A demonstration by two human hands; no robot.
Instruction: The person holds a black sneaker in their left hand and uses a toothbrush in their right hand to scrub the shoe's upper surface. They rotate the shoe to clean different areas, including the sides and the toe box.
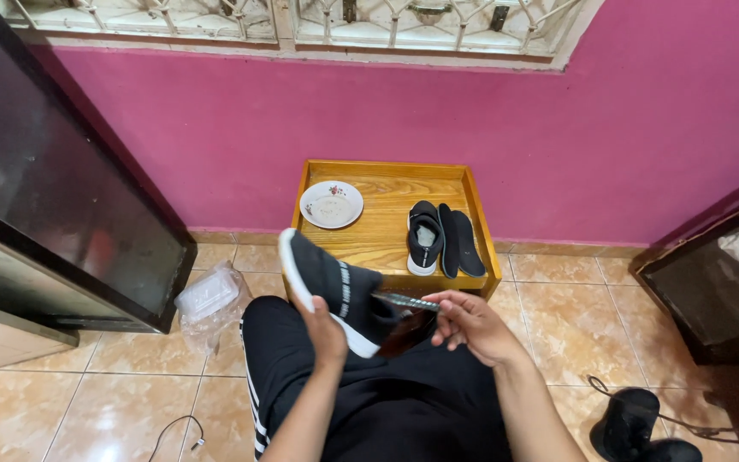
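Shoe [331, 287] at frame centre, over my lap. Left hand [327, 334] is wrapped under its heel, sole in the palm. Right hand [472, 325] has its fingers pinched on the insole [408, 301] at the collar. Shoe looks light, soft knit; I'd hold by the stiff sole. Insole thin, floppy. Second shoe [425, 239] on tray [387, 184], upper centre.

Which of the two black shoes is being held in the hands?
The black shoe with the white sole, gripped by the left hand above the lap. The other shoe rests untouched on the wooden tray beside two insoles.
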